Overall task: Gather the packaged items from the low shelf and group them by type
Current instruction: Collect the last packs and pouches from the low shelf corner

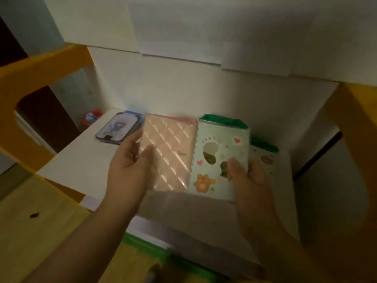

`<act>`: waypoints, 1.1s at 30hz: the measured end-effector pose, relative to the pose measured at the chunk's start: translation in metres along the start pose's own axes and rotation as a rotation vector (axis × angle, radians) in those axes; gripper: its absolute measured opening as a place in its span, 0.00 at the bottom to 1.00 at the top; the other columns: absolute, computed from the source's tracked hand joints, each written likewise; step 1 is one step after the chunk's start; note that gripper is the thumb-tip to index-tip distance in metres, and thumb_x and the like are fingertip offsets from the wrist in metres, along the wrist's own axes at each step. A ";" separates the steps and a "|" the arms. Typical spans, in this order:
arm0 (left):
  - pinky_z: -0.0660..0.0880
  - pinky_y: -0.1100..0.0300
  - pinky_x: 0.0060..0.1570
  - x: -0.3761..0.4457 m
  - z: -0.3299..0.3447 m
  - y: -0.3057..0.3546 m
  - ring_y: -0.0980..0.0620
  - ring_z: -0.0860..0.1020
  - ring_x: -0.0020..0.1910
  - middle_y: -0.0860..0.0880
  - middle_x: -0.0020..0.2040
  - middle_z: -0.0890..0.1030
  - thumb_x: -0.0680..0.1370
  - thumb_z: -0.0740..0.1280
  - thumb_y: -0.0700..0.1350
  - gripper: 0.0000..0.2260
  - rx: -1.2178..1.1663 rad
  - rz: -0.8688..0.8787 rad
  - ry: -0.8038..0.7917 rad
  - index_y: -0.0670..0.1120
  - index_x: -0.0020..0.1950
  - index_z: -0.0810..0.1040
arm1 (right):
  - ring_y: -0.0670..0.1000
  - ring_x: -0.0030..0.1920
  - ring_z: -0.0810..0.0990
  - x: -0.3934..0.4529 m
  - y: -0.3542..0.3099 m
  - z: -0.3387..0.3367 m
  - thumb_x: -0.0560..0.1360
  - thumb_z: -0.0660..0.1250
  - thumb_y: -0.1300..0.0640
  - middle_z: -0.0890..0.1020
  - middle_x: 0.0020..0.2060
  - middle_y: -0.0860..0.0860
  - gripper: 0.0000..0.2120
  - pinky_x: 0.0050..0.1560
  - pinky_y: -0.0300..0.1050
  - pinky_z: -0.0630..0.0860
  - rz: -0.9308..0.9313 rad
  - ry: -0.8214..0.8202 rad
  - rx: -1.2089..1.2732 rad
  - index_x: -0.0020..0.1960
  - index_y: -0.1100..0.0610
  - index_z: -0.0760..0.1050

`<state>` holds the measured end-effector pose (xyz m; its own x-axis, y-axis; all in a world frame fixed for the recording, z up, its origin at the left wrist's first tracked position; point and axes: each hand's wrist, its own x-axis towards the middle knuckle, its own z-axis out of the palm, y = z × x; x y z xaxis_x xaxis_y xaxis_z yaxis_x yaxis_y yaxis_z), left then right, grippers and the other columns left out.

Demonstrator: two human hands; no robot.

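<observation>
My left hand [130, 162] grips the left edge of a pink quilted phone case in a clear packet [169, 152], thumb on its front. My right hand [251, 178] holds a pale green packaged case with hearts, paw prints and an orange bear [218, 158], thumb pressed on its front. Both packets are held side by side above the white low shelf [81, 160]. A dark packaged case with a blue header [118, 127] lies flat on the shelf at the back left. Another green-topped white packet with a doughnut print [265, 158] lies behind my right hand, partly hidden.
A yellow wooden frame [36, 66] flanks the shelf on both sides. White boards [183, 37] form the shelf above and the back wall. A small red and blue object [91, 117] sits beyond the shelf's left edge. Green tape [146, 244] runs along the floor below.
</observation>
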<state>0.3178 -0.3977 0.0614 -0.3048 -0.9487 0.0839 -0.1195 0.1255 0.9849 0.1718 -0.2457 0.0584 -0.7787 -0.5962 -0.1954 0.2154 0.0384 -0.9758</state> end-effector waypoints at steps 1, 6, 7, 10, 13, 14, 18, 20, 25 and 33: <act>0.81 0.47 0.51 0.014 0.000 -0.005 0.55 0.83 0.50 0.58 0.52 0.83 0.80 0.64 0.49 0.15 0.008 -0.010 -0.019 0.59 0.66 0.73 | 0.49 0.42 0.87 0.005 0.000 0.006 0.80 0.64 0.49 0.85 0.49 0.50 0.10 0.35 0.45 0.83 -0.007 0.038 0.011 0.59 0.51 0.74; 0.80 0.55 0.50 0.083 -0.002 -0.025 0.54 0.79 0.55 0.56 0.59 0.79 0.82 0.61 0.50 0.17 0.038 -0.022 -0.126 0.56 0.71 0.70 | 0.51 0.46 0.87 0.026 0.003 0.037 0.80 0.65 0.53 0.87 0.49 0.50 0.10 0.42 0.50 0.84 -0.023 0.204 0.030 0.60 0.54 0.76; 0.78 0.59 0.47 0.095 -0.001 -0.030 0.55 0.78 0.55 0.56 0.59 0.78 0.82 0.61 0.49 0.17 0.050 -0.018 -0.132 0.55 0.71 0.70 | 0.51 0.46 0.87 0.029 0.005 0.043 0.80 0.65 0.53 0.87 0.49 0.50 0.10 0.42 0.51 0.85 -0.033 0.230 0.013 0.60 0.55 0.76; 0.75 0.62 0.47 0.125 0.006 -0.043 0.56 0.76 0.55 0.55 0.59 0.77 0.82 0.61 0.47 0.18 0.059 -0.036 -0.167 0.54 0.72 0.69 | 0.52 0.46 0.87 0.034 0.008 0.059 0.80 0.65 0.53 0.87 0.48 0.51 0.09 0.43 0.53 0.84 -0.035 0.291 -0.017 0.58 0.55 0.76; 0.70 0.70 0.38 0.139 0.013 -0.050 0.65 0.74 0.47 0.62 0.48 0.74 0.82 0.61 0.44 0.16 0.099 -0.021 -0.215 0.52 0.70 0.70 | 0.52 0.44 0.87 0.031 0.010 0.072 0.80 0.65 0.53 0.87 0.46 0.51 0.08 0.41 0.52 0.85 -0.018 0.329 0.009 0.57 0.54 0.76; 0.68 0.73 0.35 0.142 0.016 -0.053 0.69 0.73 0.43 0.64 0.45 0.72 0.82 0.61 0.44 0.16 0.106 -0.029 -0.227 0.51 0.70 0.70 | 0.52 0.44 0.87 0.029 0.009 0.075 0.80 0.65 0.53 0.87 0.47 0.51 0.08 0.42 0.54 0.85 -0.012 0.329 0.009 0.57 0.54 0.76; 0.65 0.75 0.33 0.152 0.025 -0.061 0.64 0.70 0.40 0.61 0.46 0.70 0.83 0.60 0.43 0.18 0.170 -0.061 -0.298 0.50 0.73 0.68 | 0.52 0.44 0.87 0.027 0.011 0.086 0.80 0.65 0.53 0.87 0.47 0.51 0.09 0.41 0.54 0.84 -0.002 0.376 0.017 0.58 0.55 0.76; 0.70 0.69 0.43 0.155 0.026 -0.066 0.58 0.72 0.47 0.55 0.52 0.72 0.82 0.60 0.43 0.18 0.228 -0.018 -0.312 0.47 0.72 0.69 | 0.52 0.44 0.87 0.026 0.011 0.089 0.80 0.65 0.54 0.87 0.47 0.51 0.08 0.41 0.54 0.85 -0.005 0.397 0.014 0.58 0.54 0.76; 0.76 0.43 0.57 0.161 0.030 -0.076 0.43 0.77 0.55 0.41 0.60 0.77 0.78 0.63 0.43 0.20 0.335 0.006 -0.299 0.45 0.71 0.70 | 0.52 0.45 0.87 0.023 0.012 0.094 0.80 0.65 0.54 0.87 0.48 0.51 0.08 0.43 0.57 0.84 -0.019 0.416 0.019 0.58 0.52 0.76; 0.70 0.46 0.65 0.154 0.030 -0.077 0.40 0.71 0.63 0.40 0.69 0.65 0.79 0.63 0.45 0.21 0.414 0.016 -0.347 0.47 0.72 0.68 | 0.54 0.45 0.87 0.016 0.013 0.097 0.80 0.65 0.55 0.87 0.48 0.52 0.08 0.44 0.58 0.84 -0.032 0.414 0.038 0.58 0.54 0.76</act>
<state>0.2512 -0.5450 -0.0064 -0.5955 -0.8029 -0.0257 -0.4536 0.3097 0.8356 0.2191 -0.3326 0.0523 -0.9551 -0.2230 -0.1952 0.2022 -0.0090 -0.9793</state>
